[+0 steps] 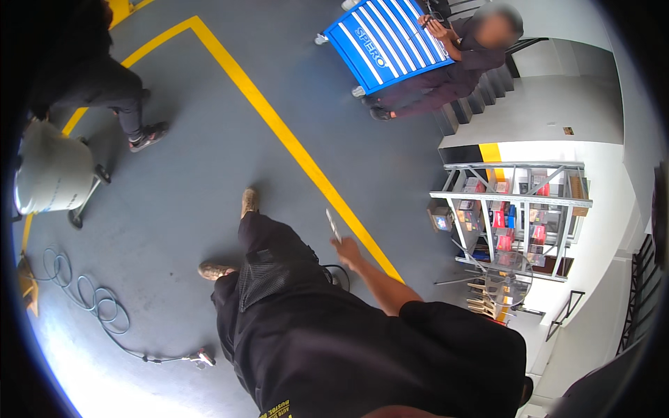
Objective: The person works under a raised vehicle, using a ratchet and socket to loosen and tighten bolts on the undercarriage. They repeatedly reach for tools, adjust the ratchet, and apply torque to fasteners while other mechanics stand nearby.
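Note:
My right hand point(346, 251) grips a slim, pale silvery item point(332, 221) beside my dark-clad leg; I cannot make out what it is. Below that hand, near my leg, a black loop of cable or strap point(341, 275) shows against the grey floor point(174, 195). My left hand is not visible. My two tan shoes point(249, 200) are on the floor, left of a yellow painted line point(306, 167).
A white wheeled tank point(59, 167) and a dark-clothed person point(104, 90) are upper left. A coiled hose point(104, 310) lies lower left. Another person point(474, 63) is beside a blue tool cart point(380, 42). Metal shelving point(512, 198) and stairs point(474, 101) stand right.

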Available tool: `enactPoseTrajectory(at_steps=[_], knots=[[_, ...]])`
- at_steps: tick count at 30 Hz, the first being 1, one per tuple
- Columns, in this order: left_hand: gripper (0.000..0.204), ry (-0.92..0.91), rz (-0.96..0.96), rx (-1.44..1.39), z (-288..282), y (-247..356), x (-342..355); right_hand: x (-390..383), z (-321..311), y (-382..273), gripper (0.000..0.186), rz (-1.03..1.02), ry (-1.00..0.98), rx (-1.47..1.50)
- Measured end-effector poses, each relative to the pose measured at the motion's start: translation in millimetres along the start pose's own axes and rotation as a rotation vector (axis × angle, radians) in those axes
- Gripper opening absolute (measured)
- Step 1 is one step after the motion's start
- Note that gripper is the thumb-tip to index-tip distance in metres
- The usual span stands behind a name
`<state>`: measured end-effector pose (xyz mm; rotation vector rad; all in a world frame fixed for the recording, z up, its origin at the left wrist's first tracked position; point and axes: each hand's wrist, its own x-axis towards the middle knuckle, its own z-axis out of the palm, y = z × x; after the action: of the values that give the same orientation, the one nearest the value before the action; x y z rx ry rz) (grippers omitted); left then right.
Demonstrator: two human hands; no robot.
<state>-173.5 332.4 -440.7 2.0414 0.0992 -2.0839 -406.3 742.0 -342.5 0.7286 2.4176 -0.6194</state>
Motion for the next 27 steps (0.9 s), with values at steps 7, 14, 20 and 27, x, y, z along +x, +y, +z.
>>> enactPoseTrajectory(at_steps=[7, 14, 20, 27], knots=[[0.075, -0.003, 0.062, 0.064, 58.5, -20.4, -17.8, 33.0, -23.3, 111.4, 0.042, 0.048, -0.177, 0.032], [0.079, -0.252, -0.212, 0.672, 217.5, -27.1, -159.8, 126.0, -123.9, 22.6, 0.052, 0.080, 0.199, 0.169], [0.067, -0.316, 0.629, 1.164, 467.4, -39.2, -221.0, 185.5, -254.6, -197.0, 0.052, -0.134, 0.178, 0.256], [0.072, -1.209, 0.290, 0.869, 725.8, -273.2, -284.2, 241.9, -342.7, -420.7, 0.048, -0.672, -0.155, 0.326]])
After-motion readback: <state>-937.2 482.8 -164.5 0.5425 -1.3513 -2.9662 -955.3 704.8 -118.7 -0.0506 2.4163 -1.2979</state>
